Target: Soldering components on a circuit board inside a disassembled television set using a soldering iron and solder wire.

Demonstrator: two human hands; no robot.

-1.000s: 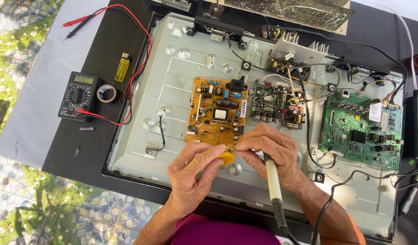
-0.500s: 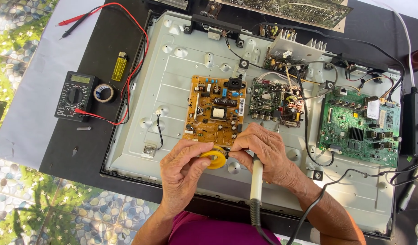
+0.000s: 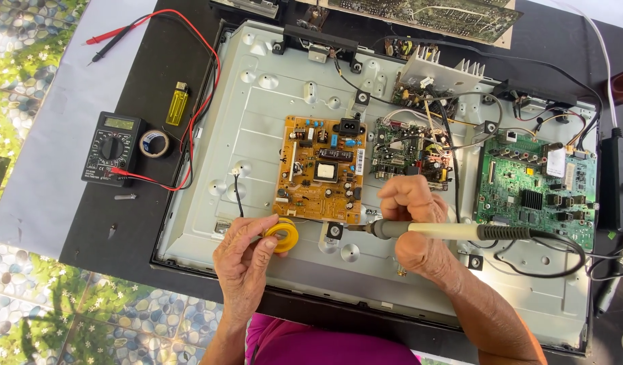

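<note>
The left hand [image 3: 247, 260] is pinching a yellow solder spool [image 3: 283, 235] just below the orange circuit board [image 3: 321, 169], while the right hand [image 3: 416, 226] is gripping a soldering iron [image 3: 426, 230] in a closed fist, tip pointing left near the board's lower edge

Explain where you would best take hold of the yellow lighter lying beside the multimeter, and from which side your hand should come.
Grip the yellow lighter across its long translucent body, fingers on the two long sides, coming straight down from above. It lies flat on the dark mat, metal head pointing away from the person, with bare mat on both long sides. The tape roll and multimeter lie nearer the person, apart from it.
</note>
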